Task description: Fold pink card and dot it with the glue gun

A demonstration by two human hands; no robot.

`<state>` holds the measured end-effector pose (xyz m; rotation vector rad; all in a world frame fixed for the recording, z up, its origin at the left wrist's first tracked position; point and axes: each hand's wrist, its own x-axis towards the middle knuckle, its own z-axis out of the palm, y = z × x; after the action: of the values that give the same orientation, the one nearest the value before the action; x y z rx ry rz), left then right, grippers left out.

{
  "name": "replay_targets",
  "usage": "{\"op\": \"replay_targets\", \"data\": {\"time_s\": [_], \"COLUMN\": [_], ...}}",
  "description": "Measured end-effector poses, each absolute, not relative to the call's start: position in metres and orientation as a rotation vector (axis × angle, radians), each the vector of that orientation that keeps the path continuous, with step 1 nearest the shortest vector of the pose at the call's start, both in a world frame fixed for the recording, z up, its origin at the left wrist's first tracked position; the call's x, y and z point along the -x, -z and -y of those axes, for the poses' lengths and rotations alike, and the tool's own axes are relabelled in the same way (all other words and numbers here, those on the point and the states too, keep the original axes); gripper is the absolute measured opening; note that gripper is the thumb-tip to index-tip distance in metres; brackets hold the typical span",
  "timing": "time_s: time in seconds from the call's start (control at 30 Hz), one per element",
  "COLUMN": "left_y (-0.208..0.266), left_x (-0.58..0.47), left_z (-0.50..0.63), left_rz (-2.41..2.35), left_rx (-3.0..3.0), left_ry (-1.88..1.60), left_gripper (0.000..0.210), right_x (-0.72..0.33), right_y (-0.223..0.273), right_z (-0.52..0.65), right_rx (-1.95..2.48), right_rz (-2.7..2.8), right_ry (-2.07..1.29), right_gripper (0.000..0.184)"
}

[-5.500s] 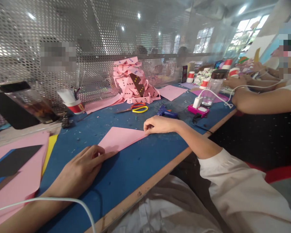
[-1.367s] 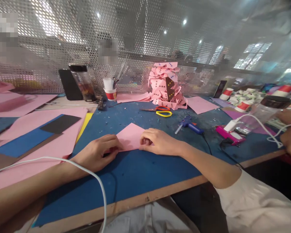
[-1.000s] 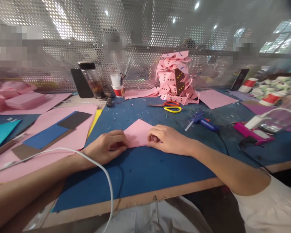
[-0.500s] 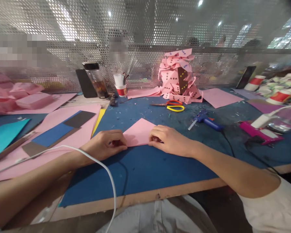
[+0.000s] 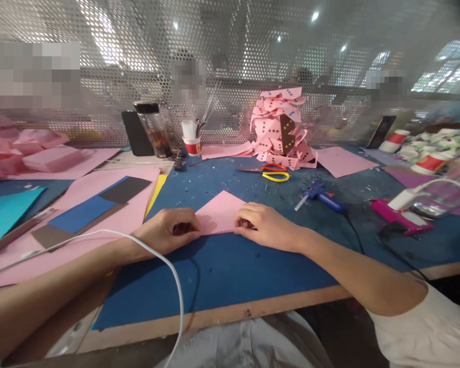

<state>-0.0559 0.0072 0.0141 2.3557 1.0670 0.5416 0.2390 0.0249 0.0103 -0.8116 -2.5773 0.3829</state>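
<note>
A pink sheet of paper, folded into a triangle with its peak pointing away from me, lies on the blue table mat. My left hand pinches its left corner between thumb and fingers. At the right corner, my right hand is closed on the paper with curled fingers. The fold edge runs between both hands along the near side. Beyond the paper are scissors with orange and yellow handles. A blue glue gun rests to the right of my right hand.
A white cable crosses over my left forearm. Pink sheets with blue and dark strips lie at left. At the back stand a bottle, a paper cup and a spotted pink paper stack. A magenta power strip lies right.
Both hands stay at the paper's corners, with hardly any movement. The view has shifted slightly, so things at the right appear a little further left.
</note>
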Motion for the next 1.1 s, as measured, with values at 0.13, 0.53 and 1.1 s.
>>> {"op": "replay_targets", "data": {"time_s": [0.13, 0.53, 1.1], "left_y": [-0.0176, -0.0120, -0.0194], "left_x": [0.0559, 0.0577, 0.0620], "left_z": [-0.0061, -0.0097, -0.0106], "left_rz": [-1.072, -1.079, -1.076], "left_rx": [-2.349, -2.352, -2.371], "left_ry": [-0.532, -0.561, -0.470], "left_gripper": [0.017, 0.020, 0.019], "right_x": [-0.2395, -0.2394, -0.2330], "right_y": [-0.0106, -0.0147, -0.0080], "right_z": [-0.0247, -0.0211, -0.0215], "right_rx": [0.812, 0.817, 0.848], "right_rz": [2.576, 2.573, 2.526], "right_ry": [-0.401, -0.411, -0.400], "right_gripper": [0.009, 0.007, 0.011]}}
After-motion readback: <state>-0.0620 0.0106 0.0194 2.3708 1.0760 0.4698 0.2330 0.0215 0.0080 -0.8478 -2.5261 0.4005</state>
